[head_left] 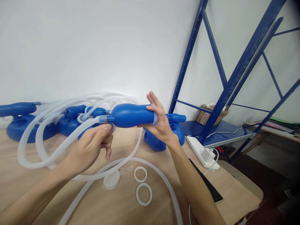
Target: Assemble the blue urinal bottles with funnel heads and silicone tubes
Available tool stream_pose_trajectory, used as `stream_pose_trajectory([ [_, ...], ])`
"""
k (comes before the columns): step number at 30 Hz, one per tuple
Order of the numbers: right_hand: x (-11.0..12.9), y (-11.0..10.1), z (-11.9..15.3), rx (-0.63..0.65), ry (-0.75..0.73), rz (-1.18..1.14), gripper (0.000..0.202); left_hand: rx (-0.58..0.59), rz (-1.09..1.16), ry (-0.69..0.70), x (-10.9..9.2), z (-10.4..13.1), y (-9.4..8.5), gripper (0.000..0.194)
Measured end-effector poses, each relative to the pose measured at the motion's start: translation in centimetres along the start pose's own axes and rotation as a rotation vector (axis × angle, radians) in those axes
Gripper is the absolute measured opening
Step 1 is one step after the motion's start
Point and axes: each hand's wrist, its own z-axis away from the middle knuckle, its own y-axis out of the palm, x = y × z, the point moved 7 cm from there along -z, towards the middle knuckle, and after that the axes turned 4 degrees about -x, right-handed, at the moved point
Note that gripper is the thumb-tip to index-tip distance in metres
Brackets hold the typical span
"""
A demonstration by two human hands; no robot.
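A blue bottle-shaped plastic piece (132, 115) is held level above the table. My right hand (158, 120) grips its right end, around a whitish translucent rim, with two fingers raised. At its left end a translucent hose (77, 132) joins it, with a thin metal hose clamp (107, 118) around the joint. My left hand (95, 143) is closed, its thumb and forefinger pinching just below the clamp. On the table under the hands lie a round translucent cap (112, 180) with a strap and two white rings (144, 194).
More blue plastic containers (30, 128) with hoses stand along the wall, and another (156, 140) is behind my right hand. A power strip (201, 153) and a dark tablet or phone (208, 184) lie at the right. Blue metal shelving (225, 90) holds a cardboard box (211, 115).
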Motion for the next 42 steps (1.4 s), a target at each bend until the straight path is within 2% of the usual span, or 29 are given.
stream_pose_trajectory([
  [3,-0.4,0.0,0.1,0.002,0.083,-0.009,0.071,-0.057,-0.145,0.05,-0.3,0.0,-0.4,0.055],
  [12,0.7,0.6,0.0,0.04,0.113,-0.087,0.066,-0.085,-0.324,0.355,-1.3,0.5,-0.4,0.056],
  [16,0.5,0.6,0.0,0.026,0.178,-0.122,0.068,-0.122,-0.372,0.371,-1.4,0.5,-1.0,0.056],
  [23,0.9,0.3,-0.1,0.029,0.195,-0.095,0.064,-0.119,-0.537,0.348,-1.7,0.4,-1.4,0.065],
  [27,1.2,0.1,-0.2,0.034,0.173,-0.08,0.062,-0.055,-0.445,0.243,-0.4,0.2,-1.8,0.065],
  [32,0.9,-0.1,-0.1,0.032,0.176,-0.021,0.057,0.074,-0.06,0.013,1.6,-0.4,-1.7,0.061],
  [37,1.4,-0.5,-0.1,0.022,0.078,0.026,0.053,0.098,-0.022,-0.061,1.8,-0.2,-1.8,0.06],
  [40,1.6,-0.7,-0.1,0.025,0.079,0.071,0.053,0.134,0.119,-0.131,1.7,-0.2,-1.1,0.06],
  [42,1.7,-0.8,-0.2,0.024,0.07,0.088,0.053,0.117,0.212,-0.164,1.7,-0.5,-0.7,0.059],
])
